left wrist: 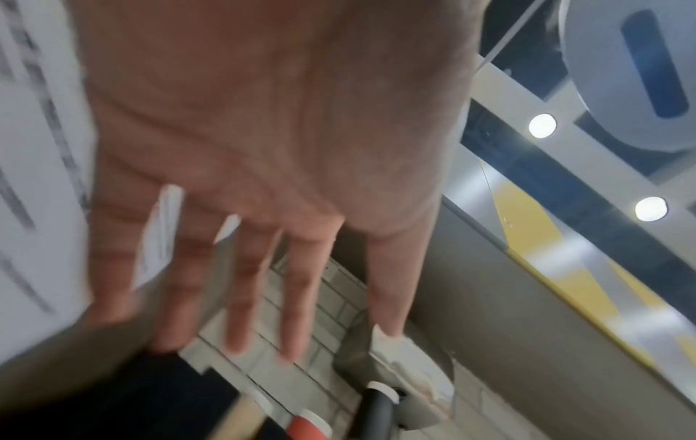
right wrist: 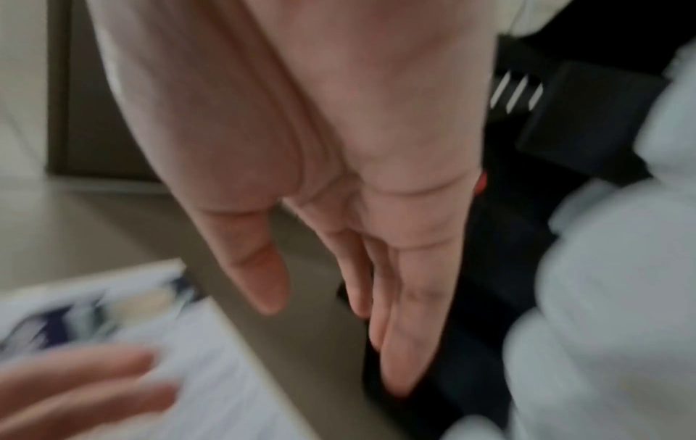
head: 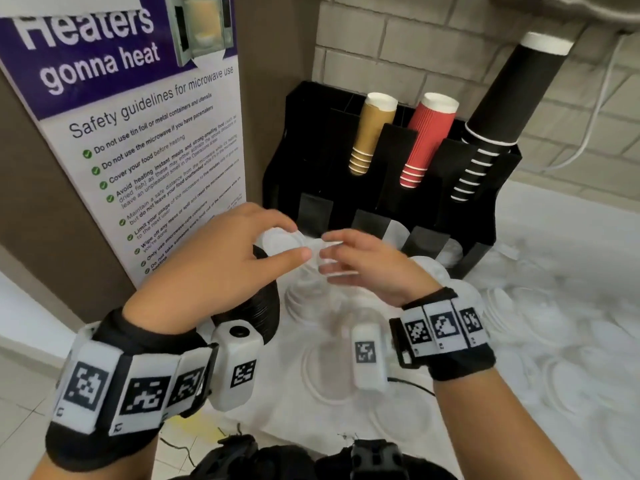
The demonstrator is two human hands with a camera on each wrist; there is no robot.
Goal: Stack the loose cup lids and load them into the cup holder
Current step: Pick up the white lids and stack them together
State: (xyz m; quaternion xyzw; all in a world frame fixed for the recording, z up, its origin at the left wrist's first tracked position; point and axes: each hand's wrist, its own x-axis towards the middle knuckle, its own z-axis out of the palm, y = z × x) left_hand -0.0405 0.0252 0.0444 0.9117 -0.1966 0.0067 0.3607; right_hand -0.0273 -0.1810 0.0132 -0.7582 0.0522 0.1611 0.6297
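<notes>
Both grips are wide: the left hand (head: 221,261) and right hand (head: 367,268) face each other, fingers straight. A lid (head: 311,245) seems to lie flat between their tips. The holder (head: 304,133) stands just beyond. Loose lids (head: 561,344) cover the desk (head: 571,209) nearer the right hand.

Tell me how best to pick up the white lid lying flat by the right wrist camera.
Take the white lid by its raised outer rim, coming straight down from above and pinching opposite edges. It lies flat on the counter, so probably only the rim offers any purchase.
</notes>
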